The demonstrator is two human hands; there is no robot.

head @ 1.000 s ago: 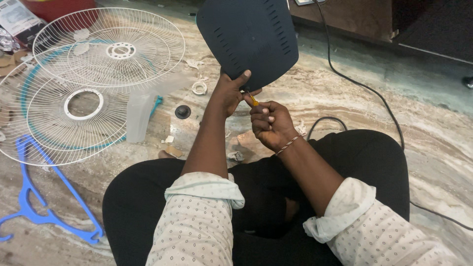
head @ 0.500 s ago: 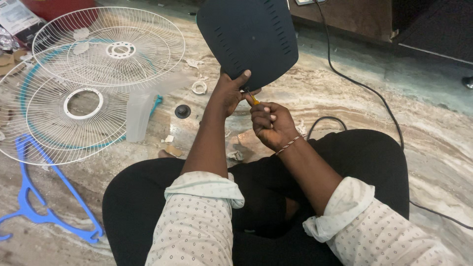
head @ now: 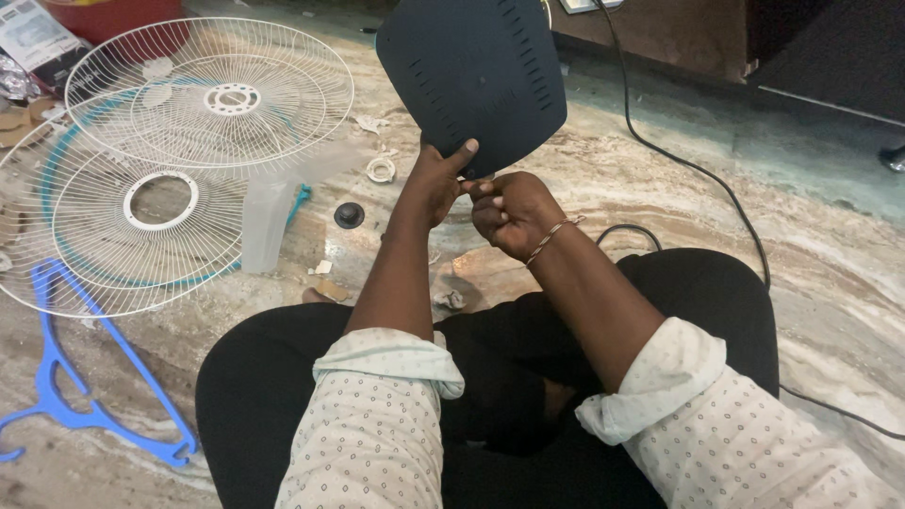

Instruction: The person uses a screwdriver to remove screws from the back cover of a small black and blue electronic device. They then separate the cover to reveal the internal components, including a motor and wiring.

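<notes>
Hands grip dark fan housing together.

Two round white wire fan grilles lie overlapping, left of the one dark blue plastic fan housing. Near the grilles lie one blue plastic hanger and one small black round knob. Two hands meet under the housing.

Both hands meet over the lap: left hand grips the lower edge of the fan housing, right hand just beside it. Left of them, two fan grilles overlap on the floor; a hanger lies nearer, and a cable runs right.
</notes>
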